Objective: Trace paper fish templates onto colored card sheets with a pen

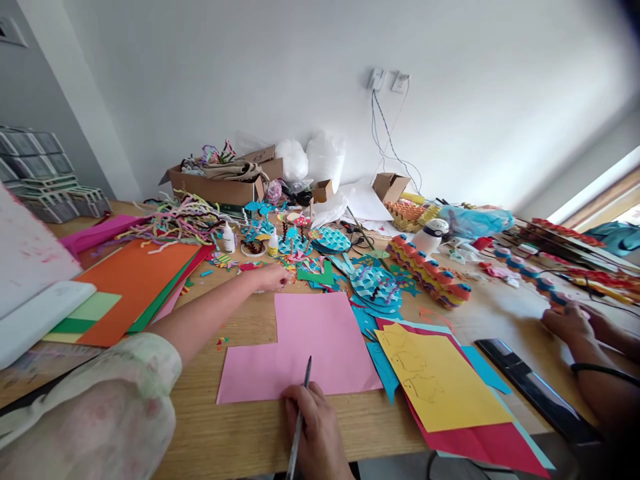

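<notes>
My right hand (318, 427) is at the table's front edge, closed around a dark grey pencil (299, 427) whose tip points up and away from me. Under the pencil tip lies an L-shaped sheet of pink paper (320, 340), with no drawn lines visible on it. My left hand (274, 277) reaches out past the pink paper to the small coloured paper scraps (300, 265). Its fingers are bent together; what they hold, if anything, is hidden. A glue bottle (273, 244) and a round piece with brown pipe cleaner (253, 248) stand just beyond it.
Yellow paper (440, 387) with pencilled animal outlines lies at right on red and blue sheets. Orange and green sheets (135, 273) are at left. Blue decorated paper plates (375, 287) lie mid-table. At far right another person's hands (570, 323) hold a painted egg-carton strip (530, 273).
</notes>
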Motion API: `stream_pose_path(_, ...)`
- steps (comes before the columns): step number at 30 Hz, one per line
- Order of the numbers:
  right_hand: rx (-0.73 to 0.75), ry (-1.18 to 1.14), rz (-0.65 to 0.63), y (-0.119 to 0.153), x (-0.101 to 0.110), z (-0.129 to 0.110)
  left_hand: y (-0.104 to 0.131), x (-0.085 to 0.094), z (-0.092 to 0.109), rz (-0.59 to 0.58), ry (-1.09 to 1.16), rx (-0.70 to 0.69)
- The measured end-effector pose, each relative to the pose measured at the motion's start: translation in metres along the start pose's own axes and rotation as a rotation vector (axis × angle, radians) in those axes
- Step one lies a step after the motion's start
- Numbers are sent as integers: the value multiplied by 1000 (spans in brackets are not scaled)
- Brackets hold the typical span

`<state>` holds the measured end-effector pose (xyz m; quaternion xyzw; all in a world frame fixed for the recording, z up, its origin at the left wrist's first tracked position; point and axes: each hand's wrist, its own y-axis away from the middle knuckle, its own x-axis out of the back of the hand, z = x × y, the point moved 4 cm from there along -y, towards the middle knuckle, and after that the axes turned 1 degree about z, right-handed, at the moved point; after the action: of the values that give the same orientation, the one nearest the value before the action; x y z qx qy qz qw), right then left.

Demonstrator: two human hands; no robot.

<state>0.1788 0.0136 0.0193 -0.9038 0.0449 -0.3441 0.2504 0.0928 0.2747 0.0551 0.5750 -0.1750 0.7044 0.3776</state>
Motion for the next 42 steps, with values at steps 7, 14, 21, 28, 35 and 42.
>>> stream_pose_path(7, -15, 4, -9, 1, -2, 3, 9, 32, -20, 258, 275, 19)
stream_pose_path(14, -5, -7, -6, 0, -3, 3, 41, 64, -9, 650, 500, -7)
stream_pose_path(21, -203, -253, 153, -3, 19, 12, 125, 49, 63, 791, 571, -264)
stream_pose_path(28, -502, -737, 38, -34, 18, 2, 211, -13, 110, 884, 205, -321)
stream_pose_path(35, -597, -1053, -60, -45, -24, -13, 227, -56, 121, 938, 190, -249)
stream_pose_path(42, -542, -791, -96, -60, -43, -6, 244, -74, 94, 974, 90, -64)
